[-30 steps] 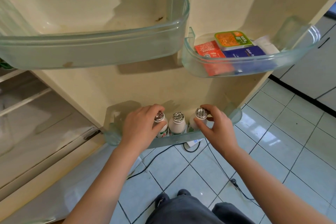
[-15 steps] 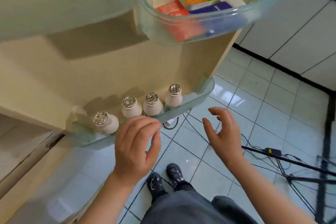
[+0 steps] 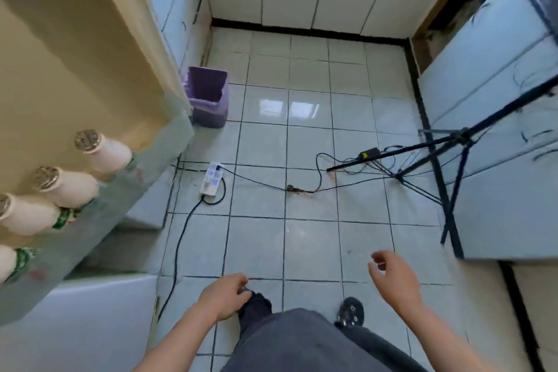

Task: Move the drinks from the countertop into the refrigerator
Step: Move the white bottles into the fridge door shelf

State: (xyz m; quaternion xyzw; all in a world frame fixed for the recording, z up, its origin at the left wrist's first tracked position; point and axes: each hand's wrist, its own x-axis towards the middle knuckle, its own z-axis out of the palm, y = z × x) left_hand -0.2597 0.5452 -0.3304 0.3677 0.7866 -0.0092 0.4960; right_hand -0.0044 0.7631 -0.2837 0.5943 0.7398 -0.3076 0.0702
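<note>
Several white drink bottles (image 3: 102, 151) with silver caps stand in a row in the clear bottom shelf (image 3: 126, 193) of the open refrigerator door (image 3: 75, 69), at the left edge of the head view. My left hand (image 3: 225, 297) hangs low over the floor with loosely curled fingers and holds nothing. My right hand (image 3: 392, 281) is lifted to the right of it, fingers relaxed and apart, also with nothing in it. Both hands are well away from the bottles. No countertop is in view.
A purple bin (image 3: 208, 100) stands on the tiled floor beside the door. A white power strip (image 3: 211, 180) and black cables (image 3: 265, 186) lie across the tiles. A black tripod (image 3: 447, 160) stands at the right by pale cabinets (image 3: 498, 100).
Both hands let go of the bottle caps and drew back from the door shelf. The view swung right, away from the door and onto the kitchen floor.
</note>
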